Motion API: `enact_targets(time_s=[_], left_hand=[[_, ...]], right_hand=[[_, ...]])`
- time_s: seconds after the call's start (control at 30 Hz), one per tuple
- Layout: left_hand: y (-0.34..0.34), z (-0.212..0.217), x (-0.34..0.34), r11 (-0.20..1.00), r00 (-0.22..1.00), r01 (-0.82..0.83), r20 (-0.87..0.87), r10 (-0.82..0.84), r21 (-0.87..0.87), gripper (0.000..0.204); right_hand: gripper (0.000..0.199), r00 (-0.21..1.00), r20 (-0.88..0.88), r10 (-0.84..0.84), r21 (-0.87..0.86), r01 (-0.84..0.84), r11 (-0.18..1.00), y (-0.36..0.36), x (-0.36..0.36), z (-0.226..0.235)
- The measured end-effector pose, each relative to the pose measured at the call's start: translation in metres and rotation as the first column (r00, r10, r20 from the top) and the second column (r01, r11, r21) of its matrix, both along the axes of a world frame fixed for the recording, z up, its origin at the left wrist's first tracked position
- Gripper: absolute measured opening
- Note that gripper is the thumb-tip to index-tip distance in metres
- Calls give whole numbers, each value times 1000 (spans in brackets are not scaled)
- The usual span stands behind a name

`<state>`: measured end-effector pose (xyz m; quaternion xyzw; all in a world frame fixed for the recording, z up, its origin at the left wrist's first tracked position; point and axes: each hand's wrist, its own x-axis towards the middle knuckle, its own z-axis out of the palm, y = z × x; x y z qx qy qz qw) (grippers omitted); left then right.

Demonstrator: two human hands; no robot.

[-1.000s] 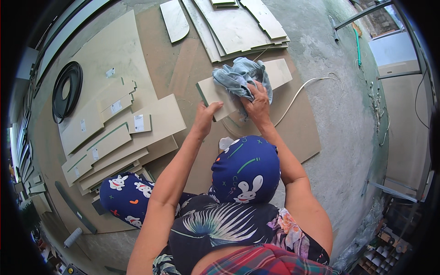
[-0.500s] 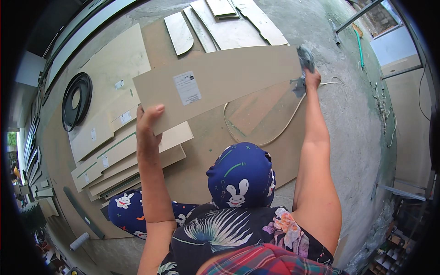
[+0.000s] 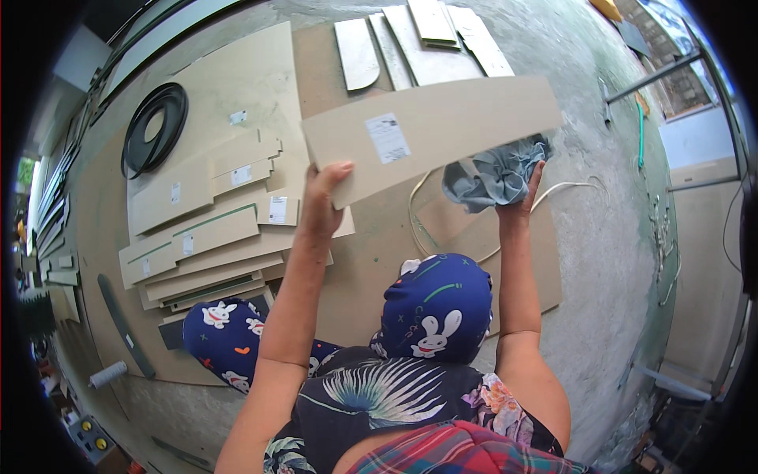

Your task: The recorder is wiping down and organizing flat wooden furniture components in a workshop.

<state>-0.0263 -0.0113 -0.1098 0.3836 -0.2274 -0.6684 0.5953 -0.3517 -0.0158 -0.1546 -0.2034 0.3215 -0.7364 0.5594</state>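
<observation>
A long beige panel (image 3: 466,118) with a white label is held up in front of me, tapering at its right end. My left hand (image 3: 325,193) is closed on its lower left corner, thumb over the face. My right hand (image 3: 523,196) has a crumpled grey-blue cloth (image 3: 491,180) in its grasp, just under the panel's right part. Part of the cloth goes out of sight behind the panel, so whether it touches the back cannot be seen.
Stacked labelled beige panels (image 3: 170,201) lie to the left, by a black coil (image 3: 155,130). White-grey boards (image 3: 430,59) lie at the far side. A pale cable (image 3: 418,197) loops over the brown sheet (image 3: 371,292). At the right stands a metal frame (image 3: 655,77).
My right hand and cloth have come off the panel's right end, moving nearer to me beneath its lower edge. The view has shifted, so the surroundings differ slightly in place.
</observation>
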Motion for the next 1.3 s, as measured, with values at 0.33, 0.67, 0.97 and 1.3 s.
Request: enact_targets(time_s=[0.33, 0.67, 0.97, 1.3], left_hand=[[-3, -40, 3, 962, 963, 268, -32, -266, 56, 51], [-19, -31, 26, 951, 906, 301, 292, -307, 66, 76], [-5, 54, 31, 923, 936, 319, -82, -343, -216, 78], [-2, 21, 15, 920, 892, 391, 233, -386, 27, 63]], right_hand=[[38, 1000, -3, -3, 192, 3, 981, -8, 61, 26], [18, 565, -746, -351, -221, 287, 932, -7, 82, 55], [35, -358, -812, -461, -489, -15, 872, -6, 49, -6], [37, -444, -810, -383, -413, -30, 910, 5, 41, -71]])
